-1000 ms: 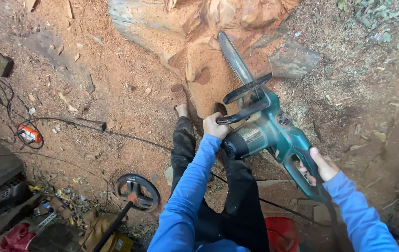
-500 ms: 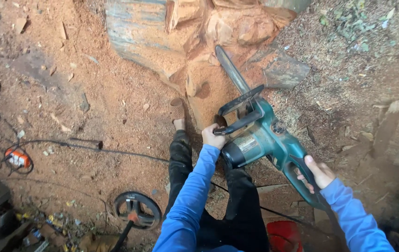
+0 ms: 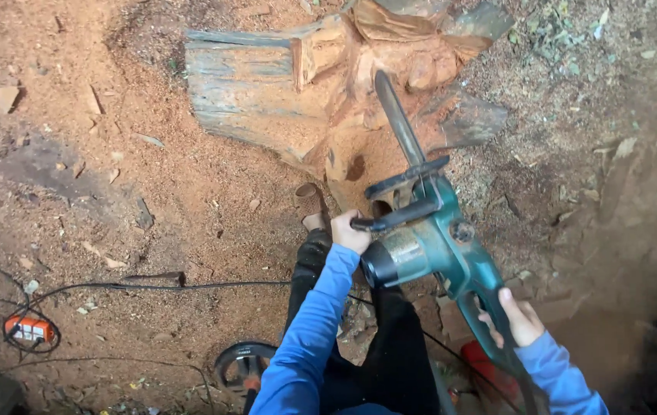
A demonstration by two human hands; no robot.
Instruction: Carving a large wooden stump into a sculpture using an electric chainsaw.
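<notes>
Teal electric chainsaw (image 3: 428, 246) is being held low over sawdust-covered ground, bar (image 3: 399, 127) pointing up-frame toward the carved log (image 3: 267, 92), tip lying over the orange cut wood; can't tell if chain is touching. Left hand (image 3: 350, 230) is wrapping shut round the black front handle; right hand (image 3: 519, 319) is gripping the rear handle, fingers closed. Vs a sec ago the log is sitting fuller in view and the saw is reading nearer the carved hollow, so the person seems to be lining up on the wood, grip unchanged. Outward: shoe (image 3: 311, 204) planted by the log; black cable (image 3: 190, 286) running left to an orange plug block (image 3: 28, 329); round black disc (image 3: 240, 365) lying by the legs.
</notes>
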